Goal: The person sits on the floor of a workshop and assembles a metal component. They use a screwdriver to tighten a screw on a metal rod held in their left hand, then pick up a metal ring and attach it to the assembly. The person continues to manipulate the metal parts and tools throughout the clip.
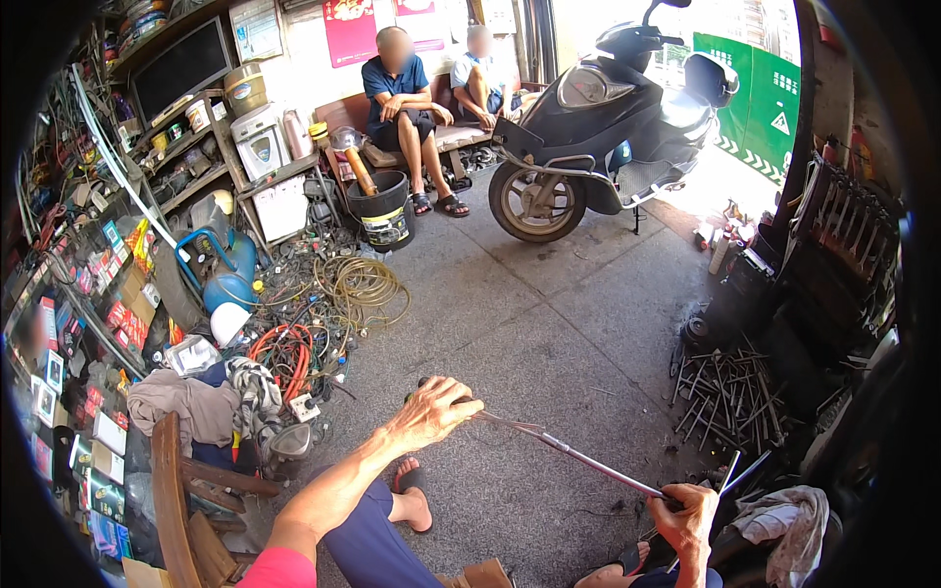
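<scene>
A long, thin silvery metal rod [593,458] slants down to the right between my two hands. My left hand [436,414] is closed around its upper left end, with a bit of something dark showing past the fingers. Near that hand the rod meets a thinner, wire-like piece. My right hand [683,519] grips the lower right part, where a dark piece shows at the fingers. Two more thin rods [747,472] stick up just beyond my right hand; whether it holds them too I cannot make out.
Tangled hoses [358,294] and clutter spread along the left. A wooden chair piece [174,490] stands near my left arm. A parked scooter [598,127] is ahead; two people sit on a bench [343,113]. Metal bars [730,397] and a rag [789,529] lie at right.
</scene>
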A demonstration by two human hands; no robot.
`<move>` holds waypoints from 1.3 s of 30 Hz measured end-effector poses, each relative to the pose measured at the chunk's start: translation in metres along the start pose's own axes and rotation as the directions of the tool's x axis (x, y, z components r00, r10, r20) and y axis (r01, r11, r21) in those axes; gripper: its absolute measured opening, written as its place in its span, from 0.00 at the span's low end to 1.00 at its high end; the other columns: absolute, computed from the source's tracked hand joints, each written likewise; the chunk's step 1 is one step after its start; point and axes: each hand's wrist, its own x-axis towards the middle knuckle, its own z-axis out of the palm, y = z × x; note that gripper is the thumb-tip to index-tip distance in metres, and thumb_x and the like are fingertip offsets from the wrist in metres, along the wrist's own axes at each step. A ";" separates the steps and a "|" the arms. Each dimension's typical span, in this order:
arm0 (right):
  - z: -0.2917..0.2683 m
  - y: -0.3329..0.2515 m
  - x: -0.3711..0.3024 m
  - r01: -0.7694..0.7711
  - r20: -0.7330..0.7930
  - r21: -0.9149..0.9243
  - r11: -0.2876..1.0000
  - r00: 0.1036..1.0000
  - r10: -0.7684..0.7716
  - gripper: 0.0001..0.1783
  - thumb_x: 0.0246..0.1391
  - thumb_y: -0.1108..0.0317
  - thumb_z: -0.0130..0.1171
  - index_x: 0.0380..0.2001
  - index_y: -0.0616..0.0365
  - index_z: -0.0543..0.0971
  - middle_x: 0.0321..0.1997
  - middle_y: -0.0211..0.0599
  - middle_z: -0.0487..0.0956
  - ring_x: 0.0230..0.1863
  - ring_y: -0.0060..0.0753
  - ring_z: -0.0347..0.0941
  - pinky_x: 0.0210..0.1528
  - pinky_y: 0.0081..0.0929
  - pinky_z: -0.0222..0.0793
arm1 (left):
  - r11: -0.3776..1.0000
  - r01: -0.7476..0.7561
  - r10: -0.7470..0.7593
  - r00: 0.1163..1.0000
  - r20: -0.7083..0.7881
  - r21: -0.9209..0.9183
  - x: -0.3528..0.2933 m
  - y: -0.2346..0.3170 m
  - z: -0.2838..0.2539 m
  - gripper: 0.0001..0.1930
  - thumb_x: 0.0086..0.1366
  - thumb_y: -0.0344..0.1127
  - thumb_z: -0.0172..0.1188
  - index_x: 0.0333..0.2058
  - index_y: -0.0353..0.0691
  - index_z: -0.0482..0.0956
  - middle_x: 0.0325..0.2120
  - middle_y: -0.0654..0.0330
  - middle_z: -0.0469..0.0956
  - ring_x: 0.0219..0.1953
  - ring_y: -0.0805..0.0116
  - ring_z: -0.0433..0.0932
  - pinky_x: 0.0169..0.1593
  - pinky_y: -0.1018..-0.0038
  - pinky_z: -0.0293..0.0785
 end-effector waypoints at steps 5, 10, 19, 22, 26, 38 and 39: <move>-0.003 0.000 0.000 0.032 0.011 -0.052 0.998 0.999 -0.032 0.08 0.33 0.72 0.69 0.20 0.65 0.82 0.14 0.38 0.77 0.14 0.28 0.74 0.20 0.22 0.65 | 0.999 0.014 -0.011 0.997 0.072 -0.029 -0.003 0.002 0.004 0.16 0.55 0.29 0.64 0.44 0.45 0.79 0.41 0.64 0.76 0.45 0.64 0.74 0.51 0.64 0.69; -0.003 0.001 -0.001 0.043 0.029 -0.085 0.995 0.999 -0.041 0.08 0.34 0.71 0.69 0.20 0.64 0.82 0.13 0.37 0.77 0.14 0.29 0.74 0.20 0.22 0.66 | 0.999 -0.046 0.046 0.996 0.081 -0.007 -0.005 0.001 0.011 0.13 0.56 0.29 0.63 0.42 0.42 0.78 0.42 0.64 0.76 0.44 0.63 0.75 0.49 0.65 0.70; -0.005 -0.006 0.001 0.007 0.060 -0.069 0.998 0.998 -0.003 0.08 0.33 0.71 0.69 0.20 0.64 0.82 0.13 0.38 0.76 0.14 0.29 0.74 0.20 0.23 0.66 | 0.999 -0.029 0.035 0.988 0.150 -0.045 -0.008 0.003 0.011 0.12 0.59 0.33 0.63 0.42 0.43 0.77 0.37 0.63 0.75 0.41 0.64 0.75 0.45 0.66 0.69; -0.007 -0.007 0.001 0.016 0.049 -0.057 0.998 0.999 -0.013 0.09 0.33 0.71 0.69 0.20 0.65 0.82 0.13 0.38 0.76 0.14 0.30 0.75 0.20 0.23 0.66 | 0.998 -0.026 0.035 0.987 0.155 -0.059 -0.008 0.007 0.011 0.11 0.59 0.33 0.63 0.40 0.42 0.77 0.34 0.63 0.73 0.38 0.64 0.74 0.43 0.66 0.69; -0.006 -0.002 0.000 0.018 0.043 -0.069 0.997 0.999 -0.015 0.09 0.33 0.71 0.69 0.20 0.65 0.82 0.13 0.39 0.77 0.14 0.30 0.75 0.20 0.23 0.67 | 0.998 -0.038 0.043 0.990 0.135 -0.042 -0.011 0.006 0.017 0.10 0.59 0.33 0.62 0.39 0.42 0.76 0.32 0.63 0.71 0.36 0.64 0.73 0.41 0.65 0.68; -0.007 -0.004 0.000 -0.030 0.066 -0.068 0.997 0.997 0.035 0.09 0.33 0.71 0.69 0.21 0.65 0.82 0.13 0.39 0.77 0.15 0.30 0.76 0.21 0.22 0.69 | 0.996 -0.071 0.078 0.986 0.149 -0.050 -0.011 0.006 0.016 0.12 0.56 0.30 0.62 0.39 0.41 0.74 0.32 0.64 0.70 0.36 0.64 0.72 0.39 0.66 0.69; -0.007 -0.004 0.000 -0.035 0.064 -0.068 0.997 0.997 0.039 0.09 0.33 0.71 0.69 0.21 0.66 0.82 0.13 0.39 0.77 0.15 0.30 0.76 0.21 0.22 0.69 | 0.996 -0.073 0.080 0.985 0.154 -0.051 -0.010 0.005 0.016 0.12 0.56 0.30 0.62 0.39 0.41 0.74 0.32 0.64 0.71 0.36 0.64 0.72 0.39 0.66 0.69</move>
